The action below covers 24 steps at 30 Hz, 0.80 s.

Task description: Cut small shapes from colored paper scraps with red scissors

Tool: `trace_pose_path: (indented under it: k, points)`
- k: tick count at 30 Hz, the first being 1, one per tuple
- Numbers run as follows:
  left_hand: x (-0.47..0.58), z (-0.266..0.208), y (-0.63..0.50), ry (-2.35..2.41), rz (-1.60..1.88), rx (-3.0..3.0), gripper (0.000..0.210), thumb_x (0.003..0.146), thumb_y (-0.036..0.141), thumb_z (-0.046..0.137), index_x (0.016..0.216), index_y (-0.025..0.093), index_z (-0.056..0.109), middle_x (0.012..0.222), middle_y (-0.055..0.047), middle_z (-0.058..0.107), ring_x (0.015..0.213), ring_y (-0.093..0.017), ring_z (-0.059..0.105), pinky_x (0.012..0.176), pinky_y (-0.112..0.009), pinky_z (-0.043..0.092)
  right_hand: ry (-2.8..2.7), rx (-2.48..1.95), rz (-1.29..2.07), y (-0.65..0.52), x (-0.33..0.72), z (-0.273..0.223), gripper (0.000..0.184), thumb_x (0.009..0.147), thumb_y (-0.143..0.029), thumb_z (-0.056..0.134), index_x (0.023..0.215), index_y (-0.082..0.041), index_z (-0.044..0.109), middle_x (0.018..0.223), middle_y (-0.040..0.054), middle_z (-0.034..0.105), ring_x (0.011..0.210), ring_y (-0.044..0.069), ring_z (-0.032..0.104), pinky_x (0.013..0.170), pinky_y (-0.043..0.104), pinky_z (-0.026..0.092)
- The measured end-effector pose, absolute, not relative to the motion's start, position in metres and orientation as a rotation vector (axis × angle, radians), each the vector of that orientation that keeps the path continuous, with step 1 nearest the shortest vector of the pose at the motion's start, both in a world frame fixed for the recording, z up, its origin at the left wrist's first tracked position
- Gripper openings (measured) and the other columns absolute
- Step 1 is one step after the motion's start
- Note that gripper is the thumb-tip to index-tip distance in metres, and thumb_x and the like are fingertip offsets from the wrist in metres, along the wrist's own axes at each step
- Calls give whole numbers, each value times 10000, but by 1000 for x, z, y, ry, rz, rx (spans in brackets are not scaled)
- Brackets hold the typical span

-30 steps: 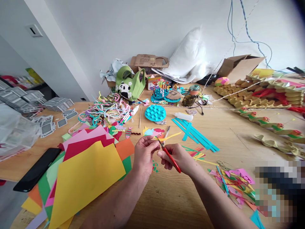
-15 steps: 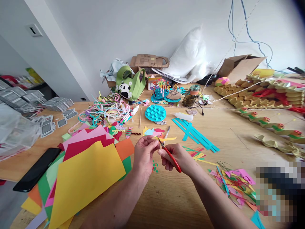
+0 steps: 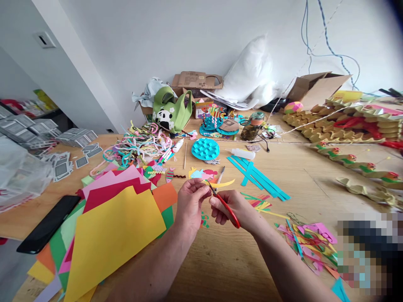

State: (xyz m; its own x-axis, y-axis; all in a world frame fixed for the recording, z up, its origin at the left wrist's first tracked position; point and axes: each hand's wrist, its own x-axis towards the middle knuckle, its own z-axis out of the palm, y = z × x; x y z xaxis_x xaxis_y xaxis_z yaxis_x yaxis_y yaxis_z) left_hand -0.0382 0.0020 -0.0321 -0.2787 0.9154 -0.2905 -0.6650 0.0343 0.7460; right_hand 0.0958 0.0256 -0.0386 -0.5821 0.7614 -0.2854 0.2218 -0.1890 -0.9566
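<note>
Red-handled scissors (image 3: 229, 212) are gripped in my right hand (image 3: 231, 205), their blades pointing up and left. Between the fingertips of my left hand (image 3: 192, 199) is a thin yellow paper strip (image 3: 224, 183), whose curved free end sticks out to the right past the blades. The blade tips meet the strip close to my left fingers; the part inside those fingers is hidden. Just beyond my hands lie paper fish cutouts (image 3: 209, 174) and a pen (image 3: 221, 173). Small green and orange paper dots (image 3: 204, 220) lie on the table beneath my wrists.
Coloured paper sheets (image 3: 119, 235) and a black phone (image 3: 49, 224) cover the left side. Blue strips (image 3: 260, 178) and paper scraps (image 3: 311, 243) lie to the right. Farther back are a turquoise egg-carton disc (image 3: 205, 149), a glue bottle (image 3: 243, 153), a drink bottle (image 3: 252, 126) and pipe cleaners (image 3: 141, 144).
The free end of the yellow strip has shifted slightly to the right and bends more. My hands and the scissors have barely moved.
</note>
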Motion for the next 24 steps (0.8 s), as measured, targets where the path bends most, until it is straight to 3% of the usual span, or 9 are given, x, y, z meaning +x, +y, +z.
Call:
trace_pose_path:
  k: [24]
  points:
    - [-37,-32,1,980,1582,334,347,504,100,780,785,142,579,611,25,626,570,-102,595,588,-232,458,-1654,-1216,1828,25,95,-37,495,698,-605,675,629,-133,544,539,30,629,411,107,592,370,174,441]
